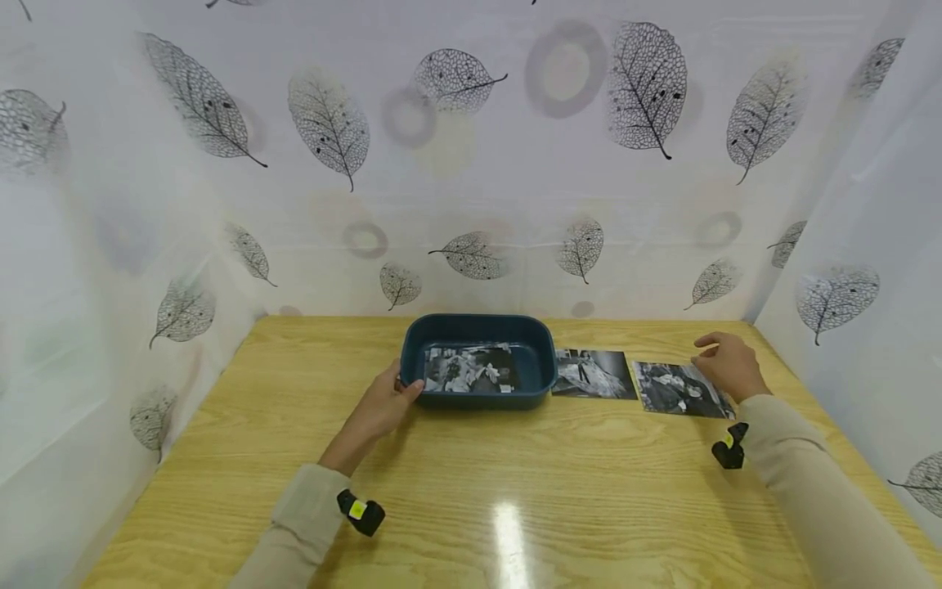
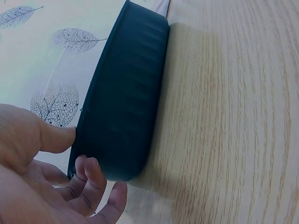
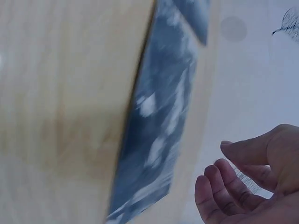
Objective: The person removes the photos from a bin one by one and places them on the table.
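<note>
Your left hand [image 1: 383, 402] grips the left end of the blue tray [image 1: 478, 400]; your right hand [image 1: 732, 366] holds nothing, fingers loosely curved, gap between thumb and fingertips. Key relation: the outer photo [image 1: 673, 388] lies on the wood table [image 1: 456, 483], leftward and toward you from that right hand, which is clearly the nearer one. Long axis runs roughly side to side, right end angled your way. It looks flat, black-and-white, pale patches on dark (subject too blurred to call from the wrist view). Further left: the middle photo [image 1: 596, 375], then the tray, another print [image 1: 471, 370] lying inside.
</note>
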Tool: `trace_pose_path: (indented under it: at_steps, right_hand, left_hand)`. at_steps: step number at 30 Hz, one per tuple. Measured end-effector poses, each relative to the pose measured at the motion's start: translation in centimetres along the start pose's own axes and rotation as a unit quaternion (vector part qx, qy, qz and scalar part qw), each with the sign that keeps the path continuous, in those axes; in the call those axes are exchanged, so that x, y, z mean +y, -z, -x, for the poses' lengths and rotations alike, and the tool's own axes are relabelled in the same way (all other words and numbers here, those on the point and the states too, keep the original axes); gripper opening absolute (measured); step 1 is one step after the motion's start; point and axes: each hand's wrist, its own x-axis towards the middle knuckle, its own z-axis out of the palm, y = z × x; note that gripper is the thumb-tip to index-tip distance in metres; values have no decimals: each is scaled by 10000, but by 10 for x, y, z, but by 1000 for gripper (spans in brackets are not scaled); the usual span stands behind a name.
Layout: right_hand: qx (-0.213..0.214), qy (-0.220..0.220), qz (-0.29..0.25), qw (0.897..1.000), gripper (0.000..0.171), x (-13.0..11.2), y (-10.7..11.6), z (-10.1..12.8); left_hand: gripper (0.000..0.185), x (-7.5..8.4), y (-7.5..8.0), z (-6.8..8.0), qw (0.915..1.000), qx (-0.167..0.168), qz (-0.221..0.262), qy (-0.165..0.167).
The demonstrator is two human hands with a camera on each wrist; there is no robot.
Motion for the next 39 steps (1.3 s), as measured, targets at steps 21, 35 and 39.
trace_pose_path:
  at_steps: [21,35,39]
  right_hand:
    - [-712,1463,-299,9862,38,-155,-20,-29]
    - [-1238,2026,-334,9708,38,-217,-70,-33]
    - [-1483,2079,-221,9666,42,-225,-83,-34]
  left_hand:
    - [51,0,-1,-4,9999,71,56,-139]
    - [62,1,-1,-2,9999,91,80,-64]
    - [55,0,-1,-2,9998,151,41,-157]
